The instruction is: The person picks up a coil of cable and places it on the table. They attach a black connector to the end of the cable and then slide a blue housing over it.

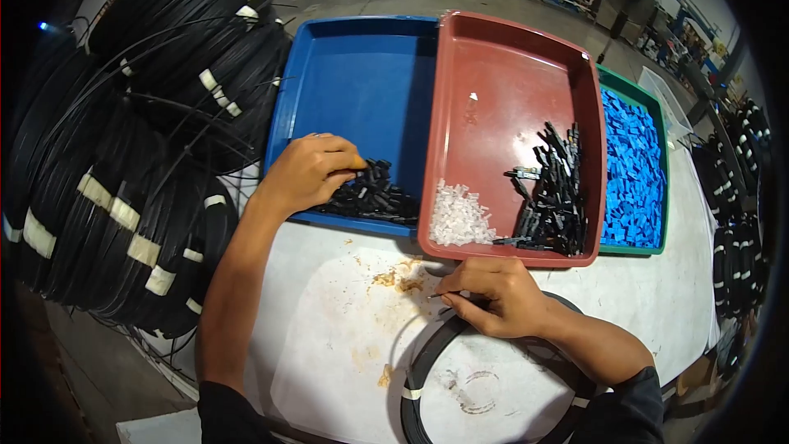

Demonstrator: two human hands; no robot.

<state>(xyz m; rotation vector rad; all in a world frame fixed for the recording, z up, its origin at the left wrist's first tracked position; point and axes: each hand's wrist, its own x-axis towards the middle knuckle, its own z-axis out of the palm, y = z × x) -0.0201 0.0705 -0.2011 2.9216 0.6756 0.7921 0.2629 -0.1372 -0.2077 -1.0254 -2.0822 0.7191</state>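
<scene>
My left hand (316,168) reaches into the near part of the blue tray (353,57). Its thumb and fingers are pinched together right at a pile of small black plastic pieces (374,196); what lies between the fingertips is hidden. Over the table, just below the red tray (518,74), my right hand (501,296) is closed in a pinch with a thin dark cable end poking out at its fingertips. Under that hand and forearm lies a coil of black cable (423,362), bound with white tape.
Inside the red tray are small clear pieces (460,215) and black connector-like parts (555,197). A green tray (664,189) at the right holds many blue pieces (633,168). Large taped coils of black cable (123,197) crowd the left. Brown stains (399,278) mark the white tabletop (320,321).
</scene>
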